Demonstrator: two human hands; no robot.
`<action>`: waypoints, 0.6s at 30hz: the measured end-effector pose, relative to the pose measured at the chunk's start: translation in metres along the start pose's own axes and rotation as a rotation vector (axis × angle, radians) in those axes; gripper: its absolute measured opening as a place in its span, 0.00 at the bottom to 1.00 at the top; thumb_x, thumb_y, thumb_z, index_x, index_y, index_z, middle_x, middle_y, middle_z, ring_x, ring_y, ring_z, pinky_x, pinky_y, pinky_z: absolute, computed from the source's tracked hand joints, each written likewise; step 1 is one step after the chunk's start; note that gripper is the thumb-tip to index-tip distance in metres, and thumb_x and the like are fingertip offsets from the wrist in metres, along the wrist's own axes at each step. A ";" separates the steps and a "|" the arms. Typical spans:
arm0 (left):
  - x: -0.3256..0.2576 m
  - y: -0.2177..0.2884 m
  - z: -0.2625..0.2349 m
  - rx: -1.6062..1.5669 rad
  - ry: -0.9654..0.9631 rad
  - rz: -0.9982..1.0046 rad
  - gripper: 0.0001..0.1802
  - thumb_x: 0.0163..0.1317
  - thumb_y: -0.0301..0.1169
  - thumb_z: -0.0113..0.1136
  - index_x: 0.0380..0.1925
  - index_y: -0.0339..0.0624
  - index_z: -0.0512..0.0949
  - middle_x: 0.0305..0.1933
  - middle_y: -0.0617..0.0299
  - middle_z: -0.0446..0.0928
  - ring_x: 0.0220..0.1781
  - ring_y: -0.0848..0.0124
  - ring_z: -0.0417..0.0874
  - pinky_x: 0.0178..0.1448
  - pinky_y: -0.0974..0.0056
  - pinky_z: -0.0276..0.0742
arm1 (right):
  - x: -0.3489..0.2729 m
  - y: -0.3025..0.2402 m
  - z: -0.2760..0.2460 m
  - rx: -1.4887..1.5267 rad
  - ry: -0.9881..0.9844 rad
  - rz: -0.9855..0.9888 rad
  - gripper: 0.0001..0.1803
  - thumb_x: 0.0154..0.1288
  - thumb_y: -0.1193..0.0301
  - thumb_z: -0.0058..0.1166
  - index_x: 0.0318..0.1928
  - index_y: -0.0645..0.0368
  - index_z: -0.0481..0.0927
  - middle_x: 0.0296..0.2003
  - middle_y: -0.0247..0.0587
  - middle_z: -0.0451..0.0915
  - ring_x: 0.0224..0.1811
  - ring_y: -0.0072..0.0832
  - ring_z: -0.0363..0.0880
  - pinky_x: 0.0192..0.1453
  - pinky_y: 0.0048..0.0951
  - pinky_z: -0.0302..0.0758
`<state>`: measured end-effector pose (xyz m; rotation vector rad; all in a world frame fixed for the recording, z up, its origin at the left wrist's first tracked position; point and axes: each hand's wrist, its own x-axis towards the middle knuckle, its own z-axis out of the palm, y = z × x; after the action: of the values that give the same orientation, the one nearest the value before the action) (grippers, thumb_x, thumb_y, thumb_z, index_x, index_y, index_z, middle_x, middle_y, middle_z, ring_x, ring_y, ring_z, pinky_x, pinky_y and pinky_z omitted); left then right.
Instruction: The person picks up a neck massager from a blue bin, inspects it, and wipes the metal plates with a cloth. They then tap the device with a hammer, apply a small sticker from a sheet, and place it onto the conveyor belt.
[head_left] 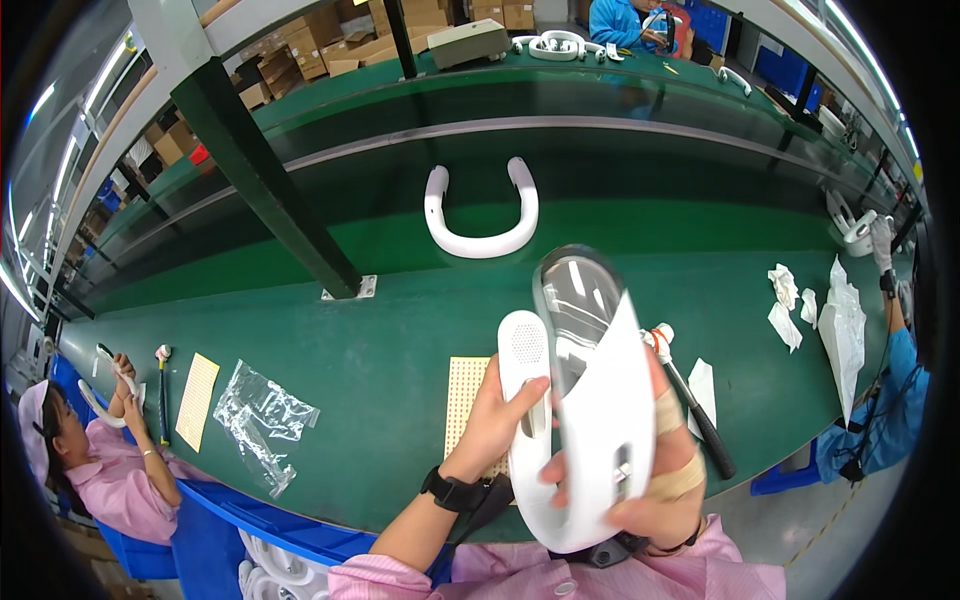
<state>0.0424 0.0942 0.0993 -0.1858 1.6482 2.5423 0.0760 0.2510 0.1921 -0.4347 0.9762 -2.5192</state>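
Both my hands hold a white U-shaped neckband device (600, 440) close to my body, above the near table edge. My left hand (488, 425) grips its left arm, thumb lying beside the end with the dotted grille. Around the wider right arm, my right hand (665, 490) is closed, with tan wraps on its fingers; this part is smeared by motion. A clear, rounded cover (580, 300) shows at the far end of that arm. Partly hidden beneath my hands lies a yellow dotted sheet (463, 385). A black-handled hammer (708, 430) with a pale head rests beside my right hand.
Another white U-shaped neckband (482, 245) lies on the green belt ahead. Clear plastic bags (262, 415) are at left, crumpled white paper (783, 305) and a white pouch (843, 330) at right. A green post (270, 190) stands left. Co-workers sit at both sides.
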 end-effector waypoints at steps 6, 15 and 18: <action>-0.009 0.003 0.000 -0.024 -0.123 -0.040 0.31 0.56 0.21 0.49 0.59 0.37 0.50 0.52 0.50 0.68 0.43 0.62 0.77 0.40 0.55 0.83 | 0.016 -0.027 -0.019 0.226 0.057 -0.110 0.44 0.51 0.77 0.50 0.67 0.66 0.43 0.59 0.72 0.56 0.50 0.47 0.75 0.48 0.37 0.79; -0.011 -0.004 -0.001 -0.015 -0.129 0.001 0.31 0.53 0.21 0.47 0.59 0.38 0.51 0.52 0.49 0.66 0.40 0.62 0.77 0.36 0.56 0.83 | 0.013 -0.030 -0.027 0.259 0.077 -0.136 0.40 0.54 0.74 0.50 0.66 0.68 0.48 0.60 0.74 0.54 0.51 0.47 0.75 0.50 0.36 0.78; -0.014 -0.003 0.000 -0.042 -0.054 0.029 0.28 0.53 0.19 0.47 0.56 0.37 0.54 0.49 0.50 0.68 0.36 0.65 0.78 0.34 0.61 0.81 | 0.014 -0.028 -0.025 0.241 0.103 -0.116 0.40 0.54 0.73 0.50 0.66 0.66 0.49 0.61 0.73 0.53 0.49 0.45 0.76 0.46 0.33 0.79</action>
<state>0.0568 0.0951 0.0990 -0.0964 1.5907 2.5812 0.0459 0.2778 0.1958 -0.2984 0.6870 -2.7449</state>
